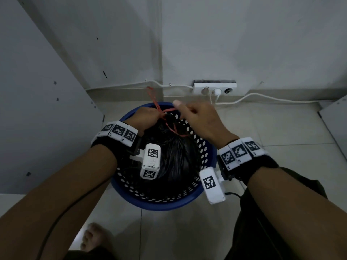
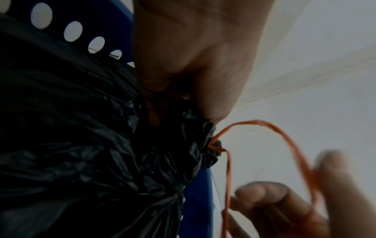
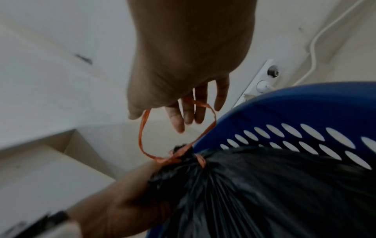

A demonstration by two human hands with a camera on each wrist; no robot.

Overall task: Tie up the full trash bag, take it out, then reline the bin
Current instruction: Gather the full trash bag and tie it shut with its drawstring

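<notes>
A black trash bag (image 1: pixel 174 156) fills the blue perforated bin (image 1: pixel 161 202) on the tiled floor. My left hand (image 1: pixel 147 117) grips the bag's gathered neck at the bin's far side. A red string (image 1: pixel 155 102) is wound round that neck; one end trails up toward the wall. My right hand (image 1: pixel 187 111) pinches a loop of the string just right of the neck. In the left wrist view the string (image 2: pixel 284 136) arcs from the bag (image 2: pixel 81 128) to my right fingers (image 2: pixel 284 201). The right wrist view shows the loop of string (image 3: pixel 141 136) hanging from my right hand (image 3: pixel 183 72).
A white power strip (image 1: pixel 214 88) with a plug and a white cable (image 1: pixel 262 96) runs along the wall behind the bin. A white cabinet panel (image 1: pixel 37 109) stands close on the left. My bare foot (image 1: pixel 93 239) is on the tiles in front.
</notes>
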